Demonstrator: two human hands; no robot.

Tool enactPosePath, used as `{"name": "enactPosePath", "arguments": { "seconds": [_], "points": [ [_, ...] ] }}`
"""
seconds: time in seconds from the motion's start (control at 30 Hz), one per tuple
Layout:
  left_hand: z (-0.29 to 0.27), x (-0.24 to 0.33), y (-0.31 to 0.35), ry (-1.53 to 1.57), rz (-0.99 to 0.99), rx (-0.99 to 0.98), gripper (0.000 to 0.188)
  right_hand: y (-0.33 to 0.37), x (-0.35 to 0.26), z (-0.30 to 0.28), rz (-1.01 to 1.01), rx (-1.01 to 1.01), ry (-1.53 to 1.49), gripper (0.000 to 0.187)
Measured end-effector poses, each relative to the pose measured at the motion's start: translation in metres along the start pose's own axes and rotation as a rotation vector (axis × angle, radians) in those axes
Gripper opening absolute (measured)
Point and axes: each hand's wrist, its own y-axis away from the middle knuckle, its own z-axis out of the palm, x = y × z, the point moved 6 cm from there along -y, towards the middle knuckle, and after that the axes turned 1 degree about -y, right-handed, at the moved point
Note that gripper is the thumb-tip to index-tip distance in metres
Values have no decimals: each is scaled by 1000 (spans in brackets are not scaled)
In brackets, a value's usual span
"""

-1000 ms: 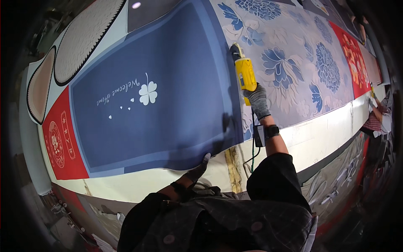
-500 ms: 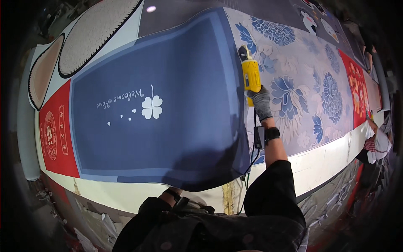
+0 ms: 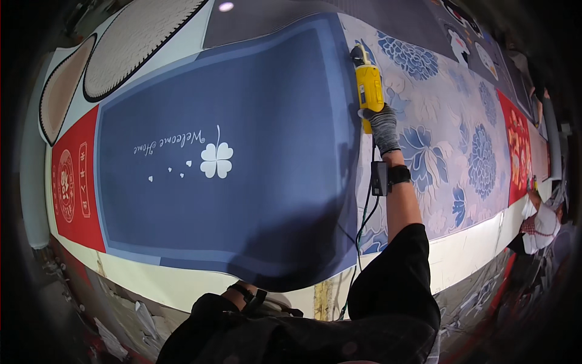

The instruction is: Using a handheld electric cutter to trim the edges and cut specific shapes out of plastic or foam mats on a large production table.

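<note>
Black sleeves [image 3: 397, 273], mottled grey glove [image 3: 385, 132]

The gloved right hand [image 3: 381, 126] held a yellow corded tool [image 3: 370, 88] along the border between 1 blue mat [image 3: 248, 142] and 1 floral mat [image 3: 438, 130].

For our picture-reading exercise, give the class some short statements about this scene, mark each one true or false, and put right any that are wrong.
1. The right grip, grey-gloved, holds a yellow power tool. True.

2. The blue mat shows a white clover. True.

3. The red mat with the round emblem lies to the right of the blue mat. False: it lies to its left.

4. The left grip is in full view on top of the blue mat. False: it is hidden at the mat's near edge, with the left wrist showing.

5. The pale mat to the blue mat's right has blue flowers on it. True.
</note>
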Motion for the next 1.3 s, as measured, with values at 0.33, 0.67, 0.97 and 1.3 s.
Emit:
{"name": "enactPosePath", "arguments": {
  "seconds": [0.33,0.67,0.97,1.3],
  "points": [
    [-2,-8,6,12,-69,10,33,-53,-32,28,-12,42,1,33],
    [-1,-11,6,40,-117,26,32,-113,-52,41,-41,82,1,37],
    [4,-10,11,71,-147,41,31,-164,-78,52,-99,178,0,40],
    [7,-25,19,43,-127,60,29,12,-29,-27,-113,3,-595,41]
  ]
}}
